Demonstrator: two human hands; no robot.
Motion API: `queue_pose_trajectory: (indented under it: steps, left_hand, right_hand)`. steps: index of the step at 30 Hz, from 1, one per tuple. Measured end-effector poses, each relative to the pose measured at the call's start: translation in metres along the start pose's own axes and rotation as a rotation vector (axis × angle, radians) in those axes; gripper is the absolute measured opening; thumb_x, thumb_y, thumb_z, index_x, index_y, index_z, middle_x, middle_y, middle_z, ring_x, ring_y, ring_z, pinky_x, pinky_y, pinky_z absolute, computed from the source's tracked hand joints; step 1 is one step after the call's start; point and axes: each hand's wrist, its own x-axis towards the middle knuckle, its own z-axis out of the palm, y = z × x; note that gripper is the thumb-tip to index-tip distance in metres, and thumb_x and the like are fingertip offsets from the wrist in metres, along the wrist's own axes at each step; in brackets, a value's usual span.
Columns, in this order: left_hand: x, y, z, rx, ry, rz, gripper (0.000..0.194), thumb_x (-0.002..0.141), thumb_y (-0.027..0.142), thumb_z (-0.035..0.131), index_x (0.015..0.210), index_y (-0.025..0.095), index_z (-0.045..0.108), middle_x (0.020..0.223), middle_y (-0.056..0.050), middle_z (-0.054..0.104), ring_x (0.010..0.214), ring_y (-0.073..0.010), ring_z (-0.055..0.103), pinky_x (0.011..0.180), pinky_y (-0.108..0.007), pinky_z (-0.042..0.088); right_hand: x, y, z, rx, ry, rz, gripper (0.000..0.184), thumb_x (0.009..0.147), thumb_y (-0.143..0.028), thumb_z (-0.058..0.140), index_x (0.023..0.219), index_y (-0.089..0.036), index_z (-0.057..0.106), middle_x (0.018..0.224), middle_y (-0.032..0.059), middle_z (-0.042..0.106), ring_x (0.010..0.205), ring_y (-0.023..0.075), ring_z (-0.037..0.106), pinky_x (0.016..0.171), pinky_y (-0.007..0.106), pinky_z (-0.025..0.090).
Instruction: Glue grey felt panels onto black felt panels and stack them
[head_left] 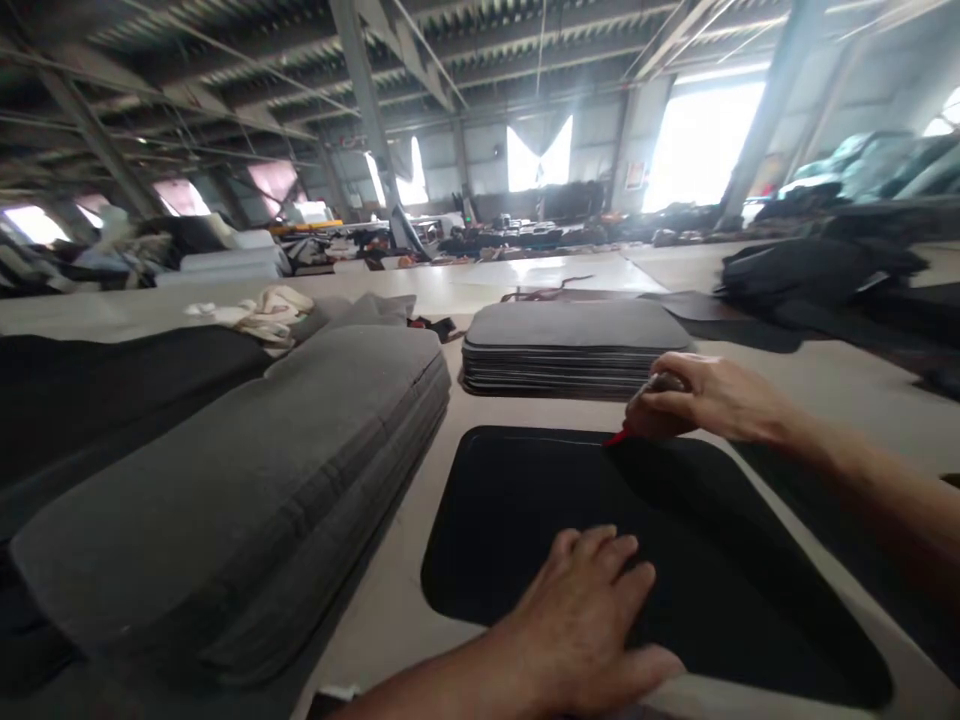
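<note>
A black rounded-corner panel (517, 510) lies flat on the pale table in front of me. My left hand (581, 610) rests on its near part, palm down with the fingers spread, holding nothing. At the panel's far edge my right hand (694, 395) is closed around a small red-tipped tool (619, 436), whose body is mostly hidden by the fingers. The tip touches or nearly touches the panel. A thin pale line runs along the far edge to the left of that tip. Just beyond the panel sits a stack of grey rounded sheets (566, 345).
A tall stack of grey padded pieces (247, 470) stands on the left, with dark fabric (112, 400) behind it. White cloth (262, 312) lies further back. Dark material (817, 275) is heaped at the back right. The pale tabletop (840, 385) shows between them.
</note>
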Motion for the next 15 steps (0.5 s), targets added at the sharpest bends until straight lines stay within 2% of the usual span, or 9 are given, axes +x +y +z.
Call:
queue_pose_trajectory:
  steps: [4, 8, 15]
  left_hand:
    - [0.001, -0.002, 0.002, 0.013, -0.033, -0.047, 0.067, 0.094, 0.067, 0.047, 0.148, 0.027, 0.041, 0.160, -0.009, 0.037, 0.149, -0.0318, 0.027, 0.120, -0.062, 0.025]
    - [0.002, -0.001, 0.001, 0.034, -0.039, -0.060, 0.063, 0.095, 0.064, 0.049, 0.147, 0.029, 0.043, 0.159, -0.006, 0.038, 0.149, -0.0296, 0.027, 0.121, -0.061, 0.025]
    - [0.003, 0.001, 0.000, 0.050, -0.022, -0.075, 0.063, 0.093, 0.062, 0.054, 0.147, 0.031, 0.043, 0.158, -0.002, 0.040, 0.148, -0.0261, 0.029, 0.123, -0.055, 0.025]
  right_hand:
    - [-0.032, 0.040, -0.016, 0.009, -0.005, 0.123, 0.038, 0.087, -0.055, 0.053, 0.103, -0.023, 0.065, 0.092, 0.0068, 0.067, 0.080, 0.0271, 0.061, 0.065, 0.033, 0.038]
    - [-0.060, 0.068, -0.030, 0.002, -0.028, 0.275, 0.040, 0.091, -0.052, 0.051, 0.110, -0.020, 0.065, 0.101, 0.0112, 0.068, 0.085, 0.0276, 0.062, 0.070, 0.035, 0.039]
    - [-0.087, 0.094, -0.027, 0.065, 0.036, 0.444, 0.046, 0.088, -0.058, 0.056, 0.116, -0.022, 0.064, 0.104, 0.0104, 0.067, 0.091, 0.0277, 0.062, 0.074, 0.034, 0.042]
